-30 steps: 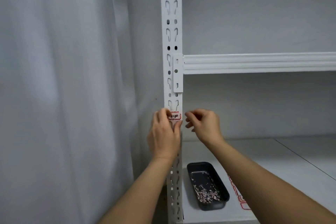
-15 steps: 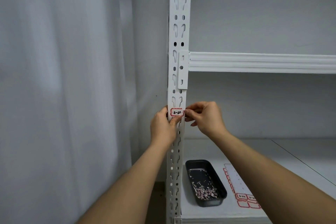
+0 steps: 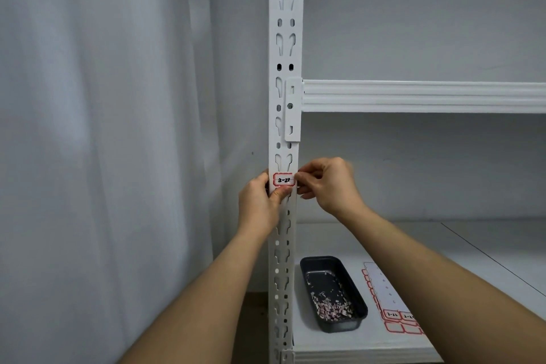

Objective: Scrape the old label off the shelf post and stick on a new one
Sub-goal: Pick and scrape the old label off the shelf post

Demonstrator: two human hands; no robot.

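Note:
A white perforated shelf post (image 3: 285,47) runs up the middle of the view. A small white label (image 3: 284,180) with a red border and dark handwriting lies flat on its front face. My left hand (image 3: 261,204) grips the post from the left, its thumb pressing just under the label. From the right, my right hand (image 3: 328,185) touches the label's right edge with curled fingertips. Both hands are in contact with the label or the post beside it.
A dark rectangular tray (image 3: 333,292) holding paper scrapings sits on the lower shelf board (image 3: 443,245). Right of it lies a sheet of red-bordered labels (image 3: 393,313). A white shelf beam (image 3: 422,96) crosses above. A pale curtain (image 3: 103,142) hangs at the left.
My left thumb has slid down off the label, so the whole label now shows on the post. My right fingertips have moved in to its right edge. The view has shifted slightly.

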